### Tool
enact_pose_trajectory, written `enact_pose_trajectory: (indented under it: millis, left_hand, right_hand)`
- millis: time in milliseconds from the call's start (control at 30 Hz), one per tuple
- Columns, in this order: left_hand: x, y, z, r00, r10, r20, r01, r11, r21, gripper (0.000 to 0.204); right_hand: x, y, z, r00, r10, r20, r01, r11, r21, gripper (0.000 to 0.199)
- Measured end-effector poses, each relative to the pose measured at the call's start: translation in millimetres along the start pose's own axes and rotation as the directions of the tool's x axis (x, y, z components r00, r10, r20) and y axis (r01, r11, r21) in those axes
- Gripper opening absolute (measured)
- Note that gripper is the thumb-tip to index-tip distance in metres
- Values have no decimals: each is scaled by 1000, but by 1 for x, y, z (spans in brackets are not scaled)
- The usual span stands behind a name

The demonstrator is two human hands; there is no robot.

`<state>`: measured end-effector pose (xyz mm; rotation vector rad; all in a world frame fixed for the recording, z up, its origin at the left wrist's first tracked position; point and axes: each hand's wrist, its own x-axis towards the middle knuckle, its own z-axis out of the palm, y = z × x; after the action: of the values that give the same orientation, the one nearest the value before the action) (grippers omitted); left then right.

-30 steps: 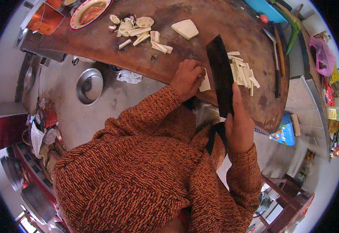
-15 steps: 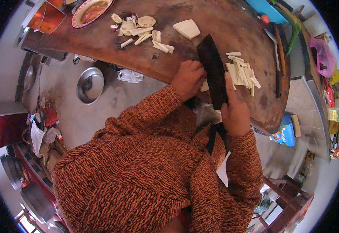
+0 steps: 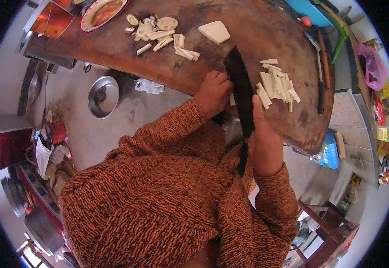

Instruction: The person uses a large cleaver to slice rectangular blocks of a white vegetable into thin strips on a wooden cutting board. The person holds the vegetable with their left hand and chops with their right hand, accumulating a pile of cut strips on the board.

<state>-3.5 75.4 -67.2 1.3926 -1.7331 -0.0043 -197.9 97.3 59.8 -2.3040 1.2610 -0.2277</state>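
My right hand (image 3: 266, 138) is closed on a dark cleaver (image 3: 240, 85), its broad blade pointing away from me along the near edge of a worn wooden board (image 3: 288, 27). Just left of the blade, my left hand (image 3: 213, 93) has its fingers curled over a pale vegetable piece (image 3: 233, 99); only a sliver of it shows. To the right lies a pile of cut pale sticks (image 3: 277, 85), one stick (image 3: 263, 95) beside my right fingers. A thick pale slice (image 3: 214, 32) rests farther back. More sticks (image 3: 185, 52) and peelings (image 3: 145, 30) lie to the left.
A red-rimmed plate (image 3: 103, 15) stands at the far left of the board. Long-handled utensils (image 3: 321, 85) lie along its right edge, near a blue basin (image 3: 310, 11) and a green vegetable (image 3: 339, 38). A metal bowl (image 3: 104, 97) sits on the floor at left.
The cleaver and my right hand have drawn back toward me and slightly left. A stick beside the right pile shows more fully. My left hand has barely shifted.
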Motion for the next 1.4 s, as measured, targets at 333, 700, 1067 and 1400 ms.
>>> enact_pose_trajectory:
  millis: [333, 700, 1067, 1400]
  left_hand:
    - [3, -1, -3, 997, -18, 78, 16, 999, 31, 22]
    - [5, 2, -9, 978, 77, 196, -80, 997, 8, 27]
    - [36, 19, 47, 995, -100, 8, 99, 970, -220, 22]
    - [74, 76, -24, 923, 375, -88, -385, 899, -209, 18]
  right_hand:
    - [23, 35, 17, 981, -135, -139, 144, 988, 54, 86]
    - [35, 58, 0, 960, 82, -268, -102, 993, -62, 77]
    - [12, 86, -33, 847, -277, -454, -18, 838, -546, 53]
    - [-4, 95, -47, 863, -419, -280, 119, 709, -695, 27]
